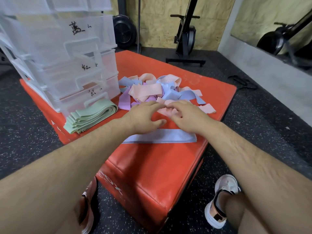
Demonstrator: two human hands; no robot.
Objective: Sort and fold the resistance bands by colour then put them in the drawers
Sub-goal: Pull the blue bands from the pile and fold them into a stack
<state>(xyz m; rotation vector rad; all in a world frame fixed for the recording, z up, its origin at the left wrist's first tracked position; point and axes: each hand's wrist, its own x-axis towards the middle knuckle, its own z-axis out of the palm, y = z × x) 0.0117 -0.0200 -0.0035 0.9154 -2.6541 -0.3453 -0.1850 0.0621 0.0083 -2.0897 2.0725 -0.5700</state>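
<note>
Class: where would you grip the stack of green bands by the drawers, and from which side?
Probably pinch the stack of green bands across its rounded folded end, coming from the right; layers sit flush there, while the near-left ends fan out.

A loose tangled pile of pink, blue and purple fabric resistance bands (pixel 158 92) lies centre-far, one flattened blue fabric band (pixel 160 138) lies near, and a folded stack of green fabric bands (pixel 91 117) sits left, just beside the translucent plastic hand-labelled drawer unit (pixel 67 65).
</note>
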